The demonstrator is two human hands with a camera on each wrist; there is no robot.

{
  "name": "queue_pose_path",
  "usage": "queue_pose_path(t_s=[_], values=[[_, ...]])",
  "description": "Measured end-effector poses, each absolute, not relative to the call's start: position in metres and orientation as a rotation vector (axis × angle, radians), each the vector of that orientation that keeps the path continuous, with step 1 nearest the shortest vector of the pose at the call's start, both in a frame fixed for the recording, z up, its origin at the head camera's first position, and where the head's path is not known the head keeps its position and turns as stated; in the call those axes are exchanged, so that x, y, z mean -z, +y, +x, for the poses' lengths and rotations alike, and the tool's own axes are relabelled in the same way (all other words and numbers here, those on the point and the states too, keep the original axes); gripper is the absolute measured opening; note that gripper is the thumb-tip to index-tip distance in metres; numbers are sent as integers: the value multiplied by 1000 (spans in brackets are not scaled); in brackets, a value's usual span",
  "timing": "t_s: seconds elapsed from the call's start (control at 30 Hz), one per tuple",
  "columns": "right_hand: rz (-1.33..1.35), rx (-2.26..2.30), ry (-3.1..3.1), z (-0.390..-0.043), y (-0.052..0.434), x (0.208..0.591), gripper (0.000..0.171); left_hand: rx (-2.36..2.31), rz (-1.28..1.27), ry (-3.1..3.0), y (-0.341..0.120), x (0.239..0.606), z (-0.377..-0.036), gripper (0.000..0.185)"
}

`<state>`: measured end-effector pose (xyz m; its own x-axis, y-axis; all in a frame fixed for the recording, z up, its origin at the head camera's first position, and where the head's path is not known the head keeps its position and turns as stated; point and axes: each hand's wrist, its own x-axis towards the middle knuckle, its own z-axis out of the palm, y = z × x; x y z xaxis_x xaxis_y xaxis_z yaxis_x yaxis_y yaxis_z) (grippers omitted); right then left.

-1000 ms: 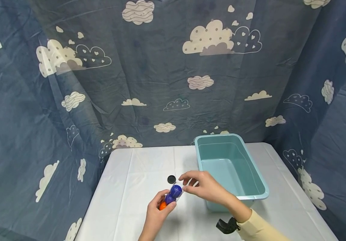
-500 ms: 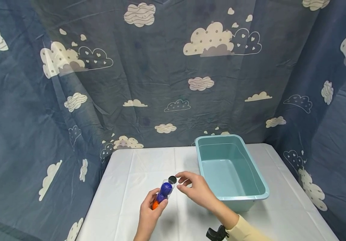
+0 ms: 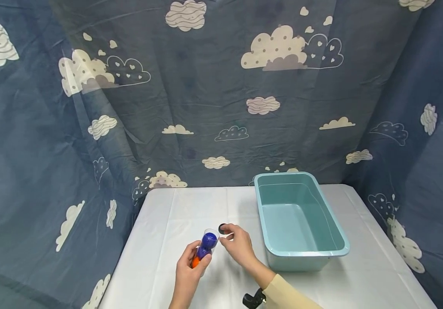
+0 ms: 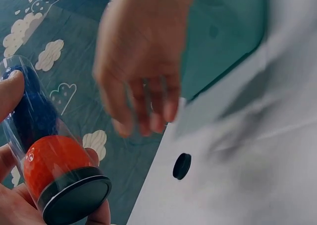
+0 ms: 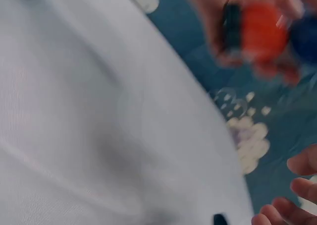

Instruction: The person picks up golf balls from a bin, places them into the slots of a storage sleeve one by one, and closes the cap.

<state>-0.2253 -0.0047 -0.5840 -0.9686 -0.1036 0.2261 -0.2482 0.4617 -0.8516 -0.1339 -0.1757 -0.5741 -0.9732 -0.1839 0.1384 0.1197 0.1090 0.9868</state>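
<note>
My left hand (image 3: 187, 271) grips a clear tube (image 3: 208, 245) with blue balls and an orange ball (image 4: 55, 158) inside. Its upper end is uncapped and tilts away to the right; a black cap (image 4: 77, 197) covers the lower end. A loose black lid (image 3: 221, 229) lies on the white table beyond the tube. Over it is my right hand (image 3: 240, 249), its loosely bent fingers overlapping the lid in the head view. The left wrist view shows a gap between those fingertips and the lid (image 4: 182, 166).
A teal plastic bin (image 3: 306, 253) stands on the right of the white table (image 3: 179, 206), with no objects visible inside. Dark blue cloud-patterned fabric (image 3: 206, 86) hangs behind and along both sides. A black device (image 3: 253, 299) is strapped at my right wrist.
My right hand has moved left and away from the tube's mouth to the loose lid. The left hand, still gripping the tube, has shifted left.
</note>
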Motion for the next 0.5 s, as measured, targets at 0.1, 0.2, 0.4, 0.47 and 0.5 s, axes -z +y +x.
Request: queue_pose_path(t_s=[0.1, 0.2, 0.4, 0.47, 0.5], values=[[225, -1458, -2585, -239, -6, 602, 36, 1933, 82, -2158, -178, 576, -134, 44], [168, -1373, -2597, -252, -7, 617, 39, 1913, 112, -2162, -182, 578, -134, 44], [109, -1270, -2621, -272, -9, 640, 46, 1921, 128, -2148, -186, 581, -133, 45], [93, -1259, -2645, -275, -10, 646, 51, 1925, 128, -2138, -185, 581, -134, 45], [89, -1246, -2658, -277, -10, 649, 54, 1928, 122, -2134, -185, 581, -134, 45]])
